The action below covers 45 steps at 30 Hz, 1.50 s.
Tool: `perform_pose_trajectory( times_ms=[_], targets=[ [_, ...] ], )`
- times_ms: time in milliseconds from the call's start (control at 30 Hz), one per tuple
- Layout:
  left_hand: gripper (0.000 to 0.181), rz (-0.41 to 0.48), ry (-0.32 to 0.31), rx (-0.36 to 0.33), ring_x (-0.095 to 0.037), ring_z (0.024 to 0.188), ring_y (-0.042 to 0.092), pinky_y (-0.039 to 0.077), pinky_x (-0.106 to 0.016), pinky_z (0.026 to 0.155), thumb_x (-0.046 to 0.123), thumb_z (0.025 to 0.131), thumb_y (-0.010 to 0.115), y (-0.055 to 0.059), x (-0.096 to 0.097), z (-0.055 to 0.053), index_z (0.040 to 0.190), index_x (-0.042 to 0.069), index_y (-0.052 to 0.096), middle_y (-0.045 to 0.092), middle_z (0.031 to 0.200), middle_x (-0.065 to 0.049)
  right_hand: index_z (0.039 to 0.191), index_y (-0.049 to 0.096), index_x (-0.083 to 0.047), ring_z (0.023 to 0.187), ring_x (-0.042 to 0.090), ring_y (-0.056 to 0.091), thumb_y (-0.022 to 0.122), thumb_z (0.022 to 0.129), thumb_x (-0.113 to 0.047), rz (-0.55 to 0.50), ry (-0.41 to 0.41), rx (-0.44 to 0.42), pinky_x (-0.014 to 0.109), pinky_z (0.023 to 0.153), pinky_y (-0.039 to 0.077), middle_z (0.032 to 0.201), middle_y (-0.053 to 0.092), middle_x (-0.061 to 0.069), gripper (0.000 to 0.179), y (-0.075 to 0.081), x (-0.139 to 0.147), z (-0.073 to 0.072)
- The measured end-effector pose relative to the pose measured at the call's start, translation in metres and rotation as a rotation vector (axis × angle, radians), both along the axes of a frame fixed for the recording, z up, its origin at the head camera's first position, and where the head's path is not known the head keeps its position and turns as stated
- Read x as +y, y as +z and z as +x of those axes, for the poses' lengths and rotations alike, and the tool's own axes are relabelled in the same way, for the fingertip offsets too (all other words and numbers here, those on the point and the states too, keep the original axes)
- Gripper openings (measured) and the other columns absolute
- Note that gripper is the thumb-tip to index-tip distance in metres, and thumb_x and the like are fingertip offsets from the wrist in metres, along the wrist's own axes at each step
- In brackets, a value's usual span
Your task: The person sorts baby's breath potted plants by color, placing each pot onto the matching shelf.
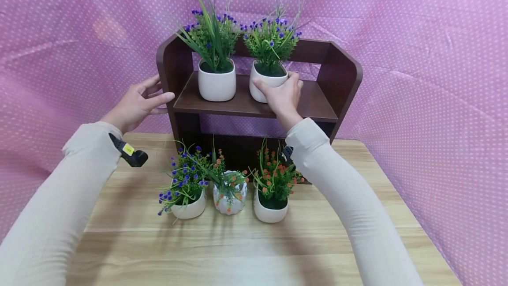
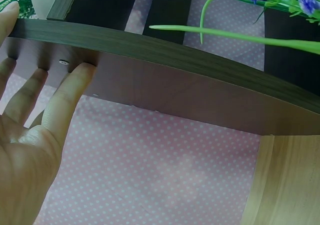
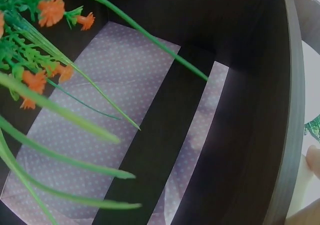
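Note:
My right hand (image 1: 283, 96) grips a white flowerpot (image 1: 258, 90) of purple flowers, thumb on its front and fingers round its right side. This potted plant is on the upper board of a dark brown shelf (image 1: 345, 78). Left of it on the same board stands another white pot (image 1: 217, 85) with purple flowers and tall grass blades. My left hand (image 1: 136, 103) is at the shelf's left side panel (image 2: 165, 80). In the left wrist view, its spread fingertips touch the panel's outer face and the thumb lies by the front edge.
On the wooden table (image 1: 222, 250), before the shelf, stand a purple-flowered pot (image 1: 189, 208), a small ribbed white pot (image 1: 229, 202) with orange flowers and a white pot (image 1: 270, 213) of orange-red flowers. Pink dotted cloth (image 1: 428, 56) hangs behind and at both sides.

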<state>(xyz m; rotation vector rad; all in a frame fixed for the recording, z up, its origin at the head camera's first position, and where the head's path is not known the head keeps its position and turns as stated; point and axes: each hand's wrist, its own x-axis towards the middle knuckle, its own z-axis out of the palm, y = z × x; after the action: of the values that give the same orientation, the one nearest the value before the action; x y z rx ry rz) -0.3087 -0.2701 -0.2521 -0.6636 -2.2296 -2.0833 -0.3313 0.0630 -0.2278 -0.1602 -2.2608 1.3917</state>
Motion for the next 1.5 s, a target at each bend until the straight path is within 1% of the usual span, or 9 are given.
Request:
perform_pose_trajectory(
  times_ms=[233, 467, 800, 933, 1033, 1200, 1267, 1500],
  targets=[
    [0.062, 0.014, -0.009, 0.005, -0.007, 0.112, 0.058, 0.057, -0.025, 0.08, 0.007, 0.094, 0.06, 0.002, 0.002, -0.001, 0.149, 0.025, 0.037, 0.036, 0.152, -0.011, 0.134, 0.036, -0.01, 0.114, 0.024, 0.047, 0.081, 0.067, -0.054, 0.022, 0.004, -0.011, 0.031, 0.101, 0.042, 0.13, 0.04, 0.012, 0.092, 0.003, 0.002, 0.002],
    [0.063, 0.026, -0.014, 0.002, -0.007, 0.111, 0.058, 0.057, -0.025, 0.08, 0.006, 0.094, 0.06, 0.002, 0.002, 0.002, 0.149, 0.025, 0.035, 0.033, 0.153, -0.013, 0.147, 0.021, -0.011, 0.126, 0.025, 0.042, 0.08, 0.07, -0.053, 0.029, 0.079, -0.038, 0.031, 0.109, 0.036, 0.142, 0.035, 0.015, 0.106, 0.005, 0.005, 0.003],
    [0.063, 0.012, -0.016, 0.005, -0.007, 0.111, 0.059, 0.057, -0.024, 0.08, 0.006, 0.094, 0.06, 0.001, 0.002, 0.001, 0.15, 0.025, 0.034, 0.034, 0.153, -0.013, 0.151, 0.017, -0.01, 0.136, 0.022, 0.032, 0.078, 0.073, -0.052, 0.049, 0.105, -0.071, 0.029, 0.114, 0.029, 0.15, 0.03, 0.014, 0.107, 0.013, 0.016, 0.011],
    [0.063, 0.011, -0.013, 0.006, -0.007, 0.111, 0.059, 0.057, -0.024, 0.08, 0.006, 0.095, 0.059, 0.001, 0.001, 0.002, 0.15, 0.025, 0.035, 0.034, 0.153, -0.013, 0.152, 0.016, -0.013, 0.14, 0.02, 0.027, 0.077, 0.073, -0.053, 0.028, 0.12, -0.076, 0.029, 0.116, 0.025, 0.153, 0.027, 0.012, 0.107, 0.017, 0.021, 0.016],
    [0.063, 0.012, -0.013, 0.005, -0.007, 0.111, 0.059, 0.057, -0.024, 0.08, 0.006, 0.095, 0.059, 0.002, 0.001, 0.002, 0.15, 0.025, 0.034, 0.033, 0.153, -0.014, 0.152, 0.015, -0.015, 0.142, 0.019, 0.024, 0.077, 0.074, -0.054, 0.006, 0.138, -0.083, 0.03, 0.117, 0.024, 0.155, 0.024, 0.01, 0.107, 0.02, 0.024, 0.022],
    [0.064, 0.015, -0.013, 0.0, -0.006, 0.111, 0.059, 0.057, -0.024, 0.08, 0.006, 0.095, 0.059, 0.002, 0.001, 0.002, 0.15, 0.024, 0.033, 0.032, 0.153, -0.014, 0.152, 0.015, -0.019, 0.14, 0.019, 0.026, 0.076, 0.074, -0.054, -0.017, 0.181, -0.08, 0.032, 0.115, 0.027, 0.154, 0.025, 0.009, 0.105, 0.024, 0.027, 0.036],
    [0.064, 0.013, -0.012, -0.001, -0.006, 0.111, 0.059, 0.057, -0.024, 0.08, 0.006, 0.095, 0.059, 0.002, 0.001, 0.002, 0.15, 0.023, 0.033, 0.032, 0.153, -0.014, 0.152, 0.015, -0.019, 0.139, 0.019, 0.027, 0.076, 0.075, -0.053, -0.037, 0.205, -0.065, 0.033, 0.114, 0.028, 0.153, 0.026, 0.009, 0.104, 0.025, 0.028, 0.042],
    [0.064, -0.004, -0.005, 0.001, -0.005, 0.111, 0.058, 0.057, -0.024, 0.08, 0.007, 0.095, 0.059, 0.002, 0.001, 0.003, 0.15, 0.024, 0.032, 0.031, 0.154, -0.014, 0.152, 0.014, -0.019, 0.141, 0.02, 0.023, 0.076, 0.077, -0.048, -0.091, 0.276, -0.007, 0.036, 0.115, 0.027, 0.155, 0.022, 0.007, 0.101, 0.03, 0.036, 0.067]
  ],
)
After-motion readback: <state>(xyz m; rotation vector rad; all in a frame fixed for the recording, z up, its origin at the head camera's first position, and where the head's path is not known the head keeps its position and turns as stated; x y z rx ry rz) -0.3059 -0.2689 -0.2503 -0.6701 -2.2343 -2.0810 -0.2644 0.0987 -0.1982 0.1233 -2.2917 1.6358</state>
